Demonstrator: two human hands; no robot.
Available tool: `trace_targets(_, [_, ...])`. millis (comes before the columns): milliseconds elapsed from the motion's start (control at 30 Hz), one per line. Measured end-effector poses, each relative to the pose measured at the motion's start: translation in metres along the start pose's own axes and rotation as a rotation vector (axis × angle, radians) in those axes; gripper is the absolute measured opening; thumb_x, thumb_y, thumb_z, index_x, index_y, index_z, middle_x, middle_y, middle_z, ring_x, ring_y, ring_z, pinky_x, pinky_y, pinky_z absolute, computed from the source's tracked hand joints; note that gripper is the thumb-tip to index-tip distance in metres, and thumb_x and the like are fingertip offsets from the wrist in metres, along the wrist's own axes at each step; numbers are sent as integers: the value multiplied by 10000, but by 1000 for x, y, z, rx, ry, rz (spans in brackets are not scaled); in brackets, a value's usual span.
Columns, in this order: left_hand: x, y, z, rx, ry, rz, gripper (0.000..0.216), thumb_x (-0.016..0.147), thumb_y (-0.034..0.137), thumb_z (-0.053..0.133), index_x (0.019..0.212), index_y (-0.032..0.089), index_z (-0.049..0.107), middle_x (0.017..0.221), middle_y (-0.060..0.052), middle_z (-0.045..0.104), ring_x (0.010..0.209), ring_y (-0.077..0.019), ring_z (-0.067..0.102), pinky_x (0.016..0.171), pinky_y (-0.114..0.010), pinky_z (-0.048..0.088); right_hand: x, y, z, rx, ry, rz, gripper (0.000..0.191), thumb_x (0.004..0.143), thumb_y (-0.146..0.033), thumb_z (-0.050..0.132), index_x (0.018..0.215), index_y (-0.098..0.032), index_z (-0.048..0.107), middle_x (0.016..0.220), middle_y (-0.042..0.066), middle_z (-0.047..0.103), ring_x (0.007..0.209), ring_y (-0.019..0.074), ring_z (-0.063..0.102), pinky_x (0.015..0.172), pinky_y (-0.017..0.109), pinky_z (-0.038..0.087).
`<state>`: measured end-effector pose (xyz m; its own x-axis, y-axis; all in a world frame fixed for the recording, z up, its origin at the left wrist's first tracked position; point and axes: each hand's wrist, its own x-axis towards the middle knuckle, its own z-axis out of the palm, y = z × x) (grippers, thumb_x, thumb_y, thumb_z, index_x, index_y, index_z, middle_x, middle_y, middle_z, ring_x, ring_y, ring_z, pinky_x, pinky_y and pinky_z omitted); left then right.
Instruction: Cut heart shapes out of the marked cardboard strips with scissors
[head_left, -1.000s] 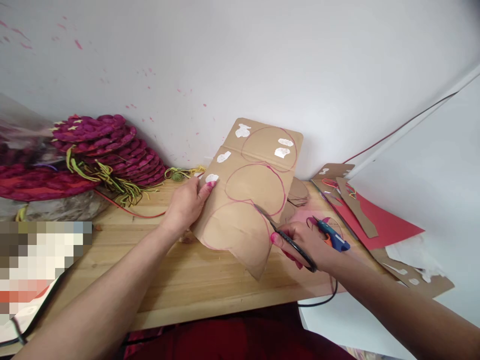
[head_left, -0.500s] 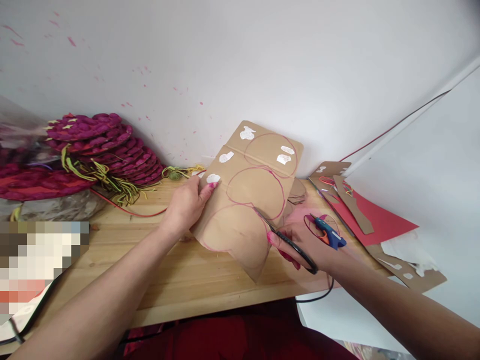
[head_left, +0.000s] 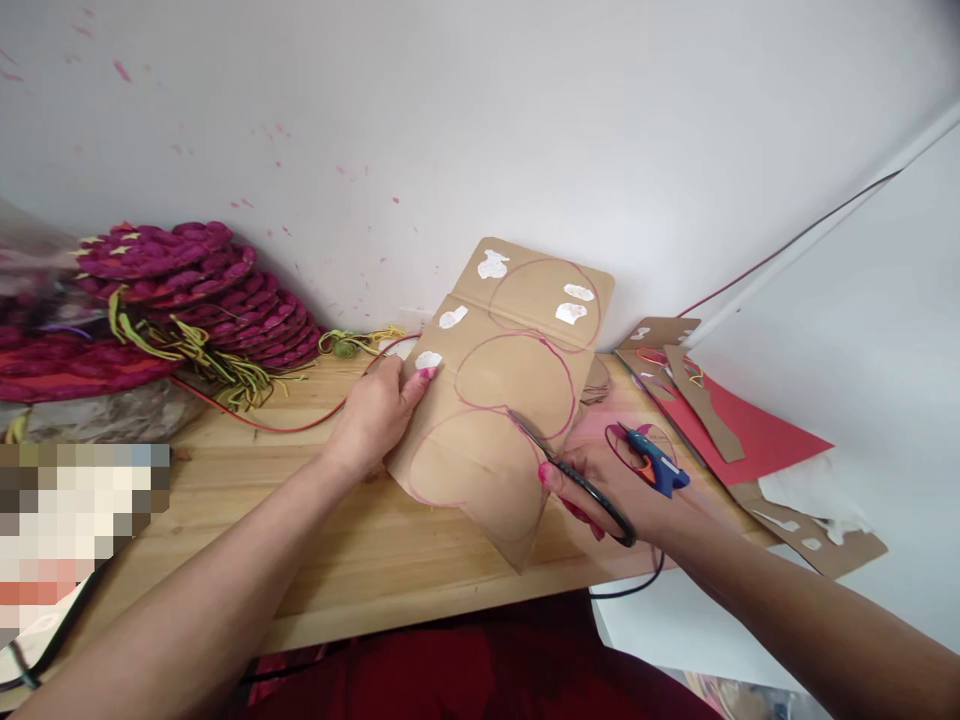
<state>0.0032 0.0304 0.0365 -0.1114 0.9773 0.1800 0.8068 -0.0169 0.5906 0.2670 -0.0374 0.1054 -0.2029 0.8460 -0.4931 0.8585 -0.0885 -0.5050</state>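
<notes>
A brown cardboard sheet (head_left: 517, 370) with red circles drawn on it and white patches leans over the wooden table (head_left: 360, 540). My left hand (head_left: 375, 415) grips its left edge, thumb on top. My right hand (head_left: 611, 485) is closed on black scissors (head_left: 570, 475), whose blades bite into the sheet's right side along a drawn circle. A blue glue gun (head_left: 656, 462) lies just behind my right hand.
A pile of magenta woven discs (head_left: 210, 295) with yellow-green threads sits at the back left by the white wall. Red paper (head_left: 739, 430) and cardboard offcuts (head_left: 817, 540) lie at the right. A thin red cord (head_left: 262, 425) and a black cable (head_left: 637, 590) cross the table.
The scissors and my right hand have shifted slightly left along the drawn line. The sheet has tilted a little. My left hand keeps its grip.
</notes>
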Motion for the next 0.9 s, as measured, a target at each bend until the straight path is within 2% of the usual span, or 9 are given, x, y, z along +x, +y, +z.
trace_targets(200, [3, -3, -3, 7, 14, 1, 408, 967, 588, 402, 851, 221, 537, 823, -96, 676, 746, -252, 629, 595, -310, 361, 5, 1, 3, 2, 38, 12, 623, 745, -772, 623, 557, -231, 380, 405, -49, 395, 368, 99, 429, 386, 226, 289])
trace_targets(400, [2, -3, -4, 3, 21, 0, 414, 975, 583, 402, 891, 206, 550, 840, -105, 687, 757, -261, 639, 600, -313, 362, 0, -8, -1, 63, 6, -8, 645, 799, -779, 570, 527, -214, 416, 482, 6, 516, 442, 109, 494, 445, 235, 403])
trace_targets(500, [-1, 0, -3, -10, 18, -12, 392, 975, 574, 409, 878, 212, 526, 851, -109, 688, 775, -266, 647, 601, -311, 362, -1, -5, -2, 70, -8, -15, 643, 817, -776, 553, 530, -214, 428, 488, 12, 520, 439, 113, 485, 459, 250, 430])
trace_targets(667, [-4, 1, 1, 14, 16, 32, 412, 968, 598, 405, 845, 223, 525, 805, -102, 679, 735, -264, 641, 597, -319, 374, 3, 8, 1, 71, -19, 22, 597, 844, -741, 537, 563, -223, 437, 494, 12, 508, 440, 128, 496, 446, 260, 411])
trace_targets(800, [-3, 2, 0, 7, 13, 22, 392, 965, 577, 427, 854, 218, 540, 824, -104, 688, 768, -268, 651, 605, -314, 383, 4, 8, 2, 17, -42, -27, 571, 866, -715, 525, 609, -214, 425, 532, -1, 528, 429, 115, 510, 424, 234, 374])
trace_targets(900, [-2, 2, -1, 6, 7, 7, 378, 967, 560, 436, 870, 212, 547, 849, -110, 691, 794, -273, 655, 611, -313, 383, 3, 6, 0, -76, -7, -50, 554, 905, -698, 480, 649, -207, 457, 527, -3, 551, 410, 109, 512, 415, 222, 349])
